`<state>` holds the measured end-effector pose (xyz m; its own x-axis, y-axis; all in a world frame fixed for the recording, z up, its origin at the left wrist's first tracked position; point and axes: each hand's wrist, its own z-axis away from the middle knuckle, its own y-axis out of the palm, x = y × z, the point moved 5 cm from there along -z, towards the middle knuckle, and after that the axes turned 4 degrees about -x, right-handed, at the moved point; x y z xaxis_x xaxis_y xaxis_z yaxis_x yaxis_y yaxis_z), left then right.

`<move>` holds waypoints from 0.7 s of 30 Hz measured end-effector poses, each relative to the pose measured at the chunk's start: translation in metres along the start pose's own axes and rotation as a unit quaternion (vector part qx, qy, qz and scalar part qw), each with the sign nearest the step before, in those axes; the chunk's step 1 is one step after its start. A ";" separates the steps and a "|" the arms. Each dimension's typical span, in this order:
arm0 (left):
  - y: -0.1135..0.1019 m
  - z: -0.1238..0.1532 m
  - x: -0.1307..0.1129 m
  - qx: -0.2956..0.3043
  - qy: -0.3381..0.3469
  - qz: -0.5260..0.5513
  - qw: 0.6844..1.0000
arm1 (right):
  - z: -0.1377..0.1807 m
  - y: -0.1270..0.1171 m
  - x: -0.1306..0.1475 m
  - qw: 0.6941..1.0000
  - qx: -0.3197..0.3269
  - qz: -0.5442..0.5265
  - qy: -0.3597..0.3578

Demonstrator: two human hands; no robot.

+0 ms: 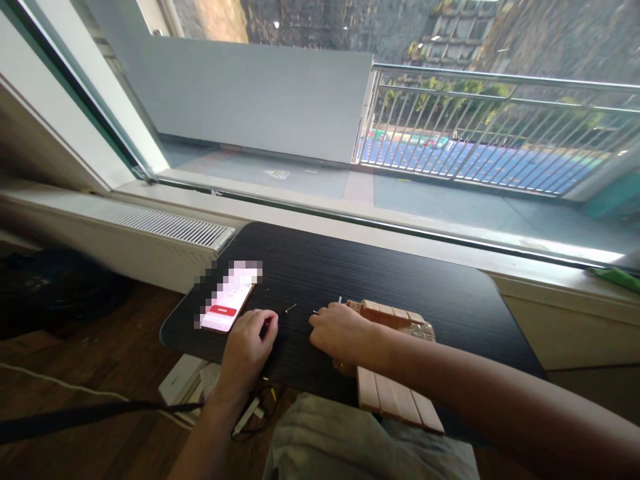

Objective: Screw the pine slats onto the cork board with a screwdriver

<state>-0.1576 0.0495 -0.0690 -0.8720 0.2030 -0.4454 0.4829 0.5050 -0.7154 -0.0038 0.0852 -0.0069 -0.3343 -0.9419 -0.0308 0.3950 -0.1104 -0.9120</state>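
Observation:
My left hand rests on the black table beside the phone, its fingers curled and pinched together; anything between them is hidden. To its right lies a small, thin metal piece that looks like a screw. My right hand is closed, knuckles up, at the left end of a wooden slatted piece. Thin metal tips show just past its fingers, but what it grips is covered. The right forearm crosses over the slats, and clear plastic wrap glints at their far right.
The dark tabletop has rounded corners and stands against the window sill. A radiator runs along the left. Below the table's left side are a white box, cables and a power strip. My lap is at the near edge.

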 end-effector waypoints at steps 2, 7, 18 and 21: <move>0.000 0.000 0.004 0.011 -0.045 -0.004 0.999 | -0.001 -0.003 0.001 1.000 -0.004 0.000 -0.008; 0.008 -0.006 0.000 0.059 -0.058 -0.034 0.996 | -0.003 0.000 0.001 0.999 -0.031 0.003 -0.013; 0.022 -0.009 -0.018 0.099 -0.047 -0.098 0.989 | 0.005 -0.005 -0.024 0.977 -0.197 -0.074 0.016; 0.022 -0.009 -0.020 0.088 -0.046 -0.111 0.989 | 0.024 -0.024 -0.041 0.930 -0.295 -0.209 0.061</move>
<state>-0.1307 0.0641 -0.0708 -0.9509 0.0220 -0.3088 0.2943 0.3738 -0.8796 0.0212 0.1191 0.0266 -0.4617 -0.8091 0.3635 -0.3177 -0.2317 -0.9194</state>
